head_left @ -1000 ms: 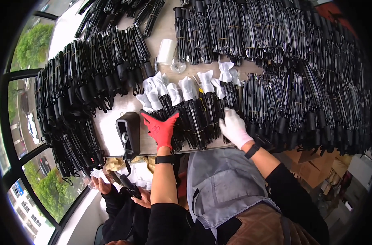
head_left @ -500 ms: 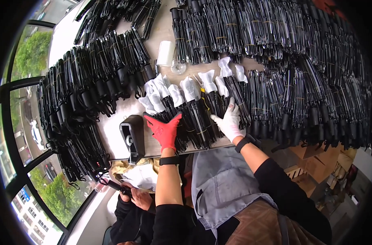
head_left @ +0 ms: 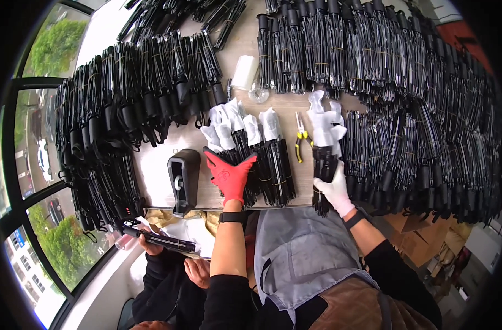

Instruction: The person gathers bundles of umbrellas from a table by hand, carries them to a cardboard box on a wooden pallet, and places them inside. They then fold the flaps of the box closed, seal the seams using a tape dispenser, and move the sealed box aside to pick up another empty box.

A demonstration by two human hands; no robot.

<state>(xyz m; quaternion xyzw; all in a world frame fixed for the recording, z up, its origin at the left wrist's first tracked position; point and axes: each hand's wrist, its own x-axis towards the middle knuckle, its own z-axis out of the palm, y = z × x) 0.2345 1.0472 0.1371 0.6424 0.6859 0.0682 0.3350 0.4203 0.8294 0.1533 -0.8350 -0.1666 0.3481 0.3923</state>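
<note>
My left hand (head_left: 229, 175), in a red glove, lies over a group of folded black umbrella frames (head_left: 239, 138), thumb and fingers straddling it. White wraps (head_left: 229, 115) cover the group's far ends. Close to its right side, another banded bundle of frames (head_left: 277, 170) rests on the table. My right hand (head_left: 336, 190), in a white glove, is closed round a separate bundle of umbrella frames (head_left: 323, 159) with white-wrapped tops. Its fingers are partly hidden by the frames. Yellow-and-black pliers (head_left: 300, 140) lie between the two groups.
Large rows of black umbrella frames (head_left: 141, 82) line the left, with more (head_left: 339, 49) at the far right. A black tape dispenser (head_left: 184, 181) stands left of my hand, and a white roll (head_left: 244, 72) lies beyond. At lower left, a co-worker's hands (head_left: 197, 272) handle a frame.
My right hand has shifted right with its bundle, opening a gap where the pliers now show fully. My left hand stays over its group. The co-worker's frame has swung into fuller view.
</note>
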